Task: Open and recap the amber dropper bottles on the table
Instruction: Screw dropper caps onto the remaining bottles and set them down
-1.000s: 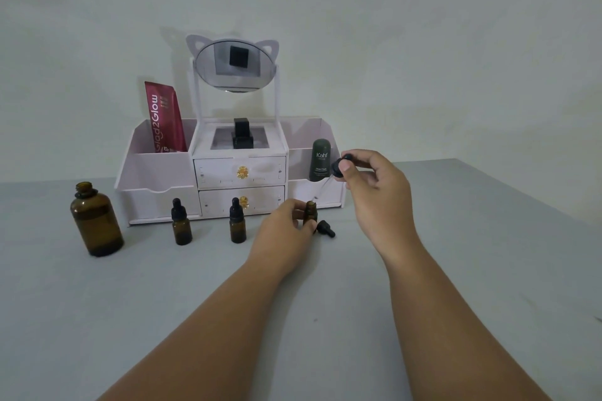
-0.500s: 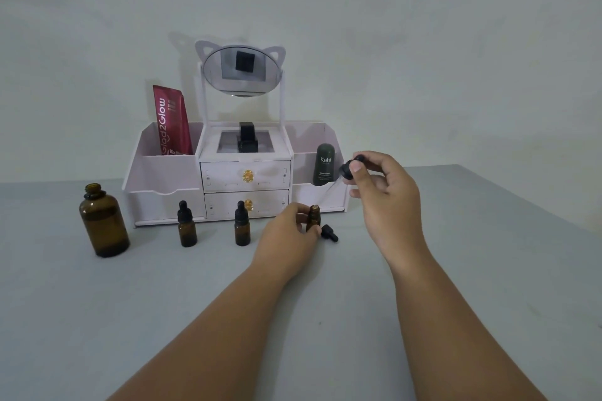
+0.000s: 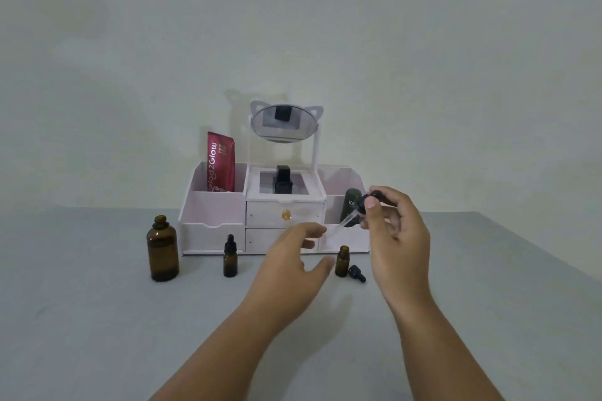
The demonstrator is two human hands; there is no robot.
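Note:
A small open amber dropper bottle (image 3: pixel 342 265) stands on the grey table (image 3: pixel 97 319) with a loose black dropper cap (image 3: pixel 357 273) lying just right of it. My right hand (image 3: pixel 397 237) pinches a black dropper cap with its glass pipette (image 3: pixel 365 203), held above and right of that bottle, pipette slanting down-left. My left hand (image 3: pixel 293 265) hovers just left of the open bottle, fingers spread, holding nothing. A capped small amber bottle (image 3: pixel 230 257) stands further left. A large uncapped amber bottle (image 3: pixel 162 250) is at the far left.
A white cosmetic organizer (image 3: pixel 211 234) with drawers and a cat-ear mirror (image 3: pixel 283 123) stands behind the bottles against the wall. It holds a red tube (image 3: pixel 221 162), a black bottle (image 3: pixel 282 180) and a dark green bottle (image 3: pixel 351 205).
My left hand has let go of the open small bottle and drawn back to the left with fingers spread, covering the middle small bottle. My right hand still holds the dropper up.

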